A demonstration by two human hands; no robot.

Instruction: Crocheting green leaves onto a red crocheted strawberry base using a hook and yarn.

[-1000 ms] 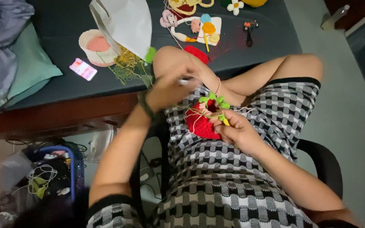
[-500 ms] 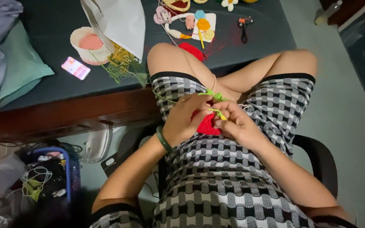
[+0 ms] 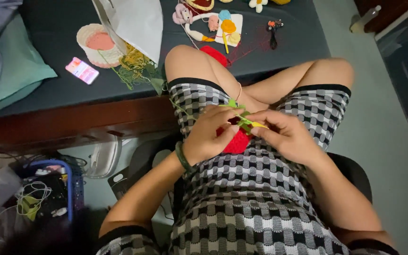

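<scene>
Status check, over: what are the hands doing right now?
Left hand and right hand both pinching a red crochet piece with green leaves over the lap. Green yarn trails up to the table. Nothing obstructing.

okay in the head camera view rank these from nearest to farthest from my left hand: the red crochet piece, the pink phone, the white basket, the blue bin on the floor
1. Red crochet piece: touching the left hand, in the lap.
2. Blue bin and pink phone: too close to call; bin lower left, phone upper left.
3. White basket: on the table behind the phone.

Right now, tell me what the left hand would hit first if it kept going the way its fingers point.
Likely the right hand: the left hand points across the lap at it, the red crochet piece between them.
</scene>
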